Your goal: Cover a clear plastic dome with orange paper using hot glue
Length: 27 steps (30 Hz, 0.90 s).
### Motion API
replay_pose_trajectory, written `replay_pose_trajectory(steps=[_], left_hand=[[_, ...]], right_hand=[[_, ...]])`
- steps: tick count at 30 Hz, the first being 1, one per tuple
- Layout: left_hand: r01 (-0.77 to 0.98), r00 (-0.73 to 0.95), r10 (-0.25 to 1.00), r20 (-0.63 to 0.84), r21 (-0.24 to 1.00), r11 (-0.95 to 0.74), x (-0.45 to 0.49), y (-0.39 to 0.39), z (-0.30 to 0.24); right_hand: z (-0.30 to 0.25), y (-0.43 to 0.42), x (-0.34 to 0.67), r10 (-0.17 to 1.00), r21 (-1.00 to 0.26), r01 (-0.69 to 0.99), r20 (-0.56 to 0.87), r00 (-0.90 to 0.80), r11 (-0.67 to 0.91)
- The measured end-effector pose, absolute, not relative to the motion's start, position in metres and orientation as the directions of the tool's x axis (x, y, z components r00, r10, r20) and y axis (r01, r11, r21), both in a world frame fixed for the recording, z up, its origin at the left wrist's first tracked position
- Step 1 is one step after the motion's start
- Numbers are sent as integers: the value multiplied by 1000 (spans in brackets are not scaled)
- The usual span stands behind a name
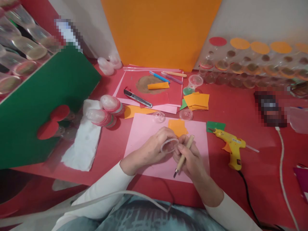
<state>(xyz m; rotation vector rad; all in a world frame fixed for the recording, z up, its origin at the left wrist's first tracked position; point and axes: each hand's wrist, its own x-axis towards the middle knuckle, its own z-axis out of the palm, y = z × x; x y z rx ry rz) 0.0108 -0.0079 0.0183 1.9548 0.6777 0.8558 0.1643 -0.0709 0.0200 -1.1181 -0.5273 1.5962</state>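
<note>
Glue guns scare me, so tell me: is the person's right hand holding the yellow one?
No, the glue gun lies on the table, while the right hand holds a wooden-handled tool.

This looks like a craft workspace; whether in a home or a studio cannot be told. The red table [240, 106] bears a glue gun [232, 144], a cutter [138, 98], pens [159, 77] and paper [141, 138] in pink, orange and green, and a metal-tipped tool [182, 161] is held over it. Clear plastic pieces [222, 65] line the wall [255, 19] at right, near a large orange board [161, 32].
</note>
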Motion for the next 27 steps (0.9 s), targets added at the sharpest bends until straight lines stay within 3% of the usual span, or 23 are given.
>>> replay_pose_trajectory(steps=[6,15,27], left_hand=[[120,585,727,361,847,-518,13,-9,16],[144,590,746,308,869,-473,14,-11,16],[123,574,744,343,862,-492,14,-10,16]], right_hand=[[17,-70,163,929,-811,-493,-370,11,-317],[21,-68,162,935,-803,-508,-354,-13,-311],[19,-69,165,926,-828,-461,-375,31,-320]])
